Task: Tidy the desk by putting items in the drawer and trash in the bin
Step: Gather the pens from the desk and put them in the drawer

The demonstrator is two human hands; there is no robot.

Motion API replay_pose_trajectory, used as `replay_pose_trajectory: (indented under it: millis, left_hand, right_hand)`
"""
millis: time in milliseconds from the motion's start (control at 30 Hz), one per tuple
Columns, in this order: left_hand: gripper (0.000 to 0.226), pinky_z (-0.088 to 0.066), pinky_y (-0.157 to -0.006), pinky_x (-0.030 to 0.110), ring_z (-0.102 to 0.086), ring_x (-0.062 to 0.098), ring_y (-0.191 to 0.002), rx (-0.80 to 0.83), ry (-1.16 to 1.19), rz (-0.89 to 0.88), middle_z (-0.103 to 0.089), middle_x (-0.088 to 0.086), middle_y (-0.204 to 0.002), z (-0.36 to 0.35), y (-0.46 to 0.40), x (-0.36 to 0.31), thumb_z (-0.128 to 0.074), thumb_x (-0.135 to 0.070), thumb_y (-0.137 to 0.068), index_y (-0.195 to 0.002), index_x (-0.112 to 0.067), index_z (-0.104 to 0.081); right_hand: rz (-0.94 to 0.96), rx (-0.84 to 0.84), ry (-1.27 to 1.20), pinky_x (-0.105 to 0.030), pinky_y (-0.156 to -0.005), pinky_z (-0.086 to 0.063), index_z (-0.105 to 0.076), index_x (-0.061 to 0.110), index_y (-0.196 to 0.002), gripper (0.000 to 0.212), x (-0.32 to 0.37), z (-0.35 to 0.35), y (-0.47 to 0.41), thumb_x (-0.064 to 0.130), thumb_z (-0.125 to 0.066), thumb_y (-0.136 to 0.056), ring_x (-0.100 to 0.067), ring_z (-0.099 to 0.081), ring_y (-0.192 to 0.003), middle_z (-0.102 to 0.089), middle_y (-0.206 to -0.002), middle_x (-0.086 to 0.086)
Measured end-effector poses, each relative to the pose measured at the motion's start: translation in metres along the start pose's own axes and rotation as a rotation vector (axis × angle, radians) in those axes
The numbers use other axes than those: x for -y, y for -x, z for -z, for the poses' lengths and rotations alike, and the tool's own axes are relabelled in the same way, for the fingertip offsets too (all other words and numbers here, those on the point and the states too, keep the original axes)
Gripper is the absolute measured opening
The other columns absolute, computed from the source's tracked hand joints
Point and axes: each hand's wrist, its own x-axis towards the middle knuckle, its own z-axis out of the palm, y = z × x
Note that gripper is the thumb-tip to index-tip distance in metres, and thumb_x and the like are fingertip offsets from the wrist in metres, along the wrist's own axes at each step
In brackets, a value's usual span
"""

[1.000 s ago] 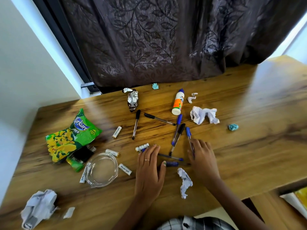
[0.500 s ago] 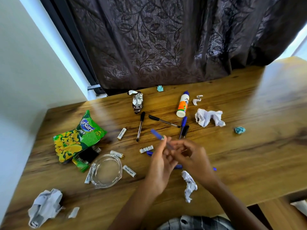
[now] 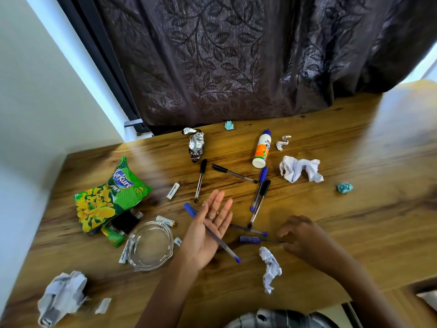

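I'm gathering pens for the drawer. My left hand (image 3: 208,229) lies palm-up, fingers straight, a blue pen (image 3: 211,232) resting across it. My right hand (image 3: 301,235) curls onto a second pen (image 3: 259,240) at its fingertips, seemingly pinching it. Beyond the fingers more pens (image 3: 259,195) wait; next, lift and stack.

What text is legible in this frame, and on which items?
"Kurkure" on the green snack packet; its small yellow badge is too small to read.
"Heybright" on the battery beside the packet.
"Heybright", partly legible, on the battery left of the glass ashtray.
"He", the rest hidden, on the battery by the left hand.
Glue bottle label: too blurred to read.
Pens: no readable print.
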Motion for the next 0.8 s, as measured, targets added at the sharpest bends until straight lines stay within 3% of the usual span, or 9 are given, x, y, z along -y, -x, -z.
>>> replay_pose_trajectory:
  millis: [67, 233, 367, 500, 733, 800]
  left_hand:
    - [0.035, -0.041, -0.102, 0.037, -0.063, 0.016, -0.112, 0.001, -0.005, 0.0, -0.068, -0.002, -0.12, 0.002, 0.0, 0.0, -0.032, -0.023, -0.101, -0.122, -0.018, -0.06]
    - [0.034, -0.042, -0.101, 0.038, -0.063, 0.018, -0.112, 0.017, 0.003, 0.0, -0.068, 0.0, -0.118, 0.003, 0.0, 0.001, -0.034, -0.022, -0.1, -0.122, -0.016, -0.06]
    - [0.035, -0.048, -0.096, 0.038, -0.064, 0.019, -0.11, 0.009, 0.015, -0.005, -0.068, 0.001, -0.119, 0.006, -0.001, 0.001, -0.034, -0.022, -0.101, -0.124, -0.015, -0.059]
    - [0.036, -0.045, -0.097, 0.039, -0.064, 0.021, -0.111, 0.007, 0.057, 0.011, -0.067, 0.004, -0.121, 0.009, -0.002, 0.005, -0.037, -0.022, -0.098, -0.125, -0.013, -0.059]
    - [0.07, -0.045, -0.096, 0.038, -0.06, 0.022, -0.117, 0.023, 0.03, 0.049, -0.06, 0.006, -0.131, -0.006, 0.003, 0.025, -0.044, -0.06, -0.082, -0.128, -0.009, -0.057]
    - [0.072, -0.051, -0.096, 0.038, -0.061, 0.021, -0.116, 0.023, 0.043, 0.051, -0.061, 0.006, -0.13, -0.009, 0.004, 0.028, -0.047, -0.061, -0.08, -0.128, -0.009, -0.057]
  right_hand:
    - [-0.041, -0.021, -0.014, -0.014, -0.083, -0.039, -0.06, 0.035, -0.109, 0.022, -0.001, -0.007, 0.002, 0.037, -0.06, -0.087, 0.002, -0.042, -0.101, -0.047, -0.109, 0.018]
    - [-0.047, -0.014, -0.02, -0.008, -0.062, -0.033, -0.057, 0.036, -0.096, 0.01, 0.003, -0.006, 0.001, 0.031, -0.059, -0.088, 0.005, -0.044, -0.081, -0.045, -0.094, 0.02]
    - [-0.045, 0.029, -0.177, -0.01, -0.061, -0.042, -0.057, 0.036, -0.077, 0.019, -0.003, 0.016, 0.005, 0.021, -0.068, -0.081, 0.002, -0.055, -0.073, -0.056, -0.083, 0.016]
    - [-0.012, -0.043, -0.438, -0.011, -0.062, -0.047, -0.065, 0.029, -0.077, 0.013, 0.009, 0.04, 0.003, 0.018, -0.073, -0.078, 0.002, -0.06, -0.071, -0.066, -0.075, 0.007]
    - [0.033, -0.111, -0.609, -0.008, -0.056, -0.044, -0.066, 0.022, -0.082, 0.011, 0.063, 0.029, -0.023, 0.012, -0.071, -0.079, 0.008, -0.056, -0.061, -0.062, -0.07, 0.01]
    - [0.038, -0.098, -0.608, -0.009, -0.057, -0.044, -0.066, 0.022, -0.082, 0.01, 0.074, 0.021, -0.028, 0.013, -0.07, -0.08, 0.008, -0.055, -0.061, -0.063, -0.071, 0.01]
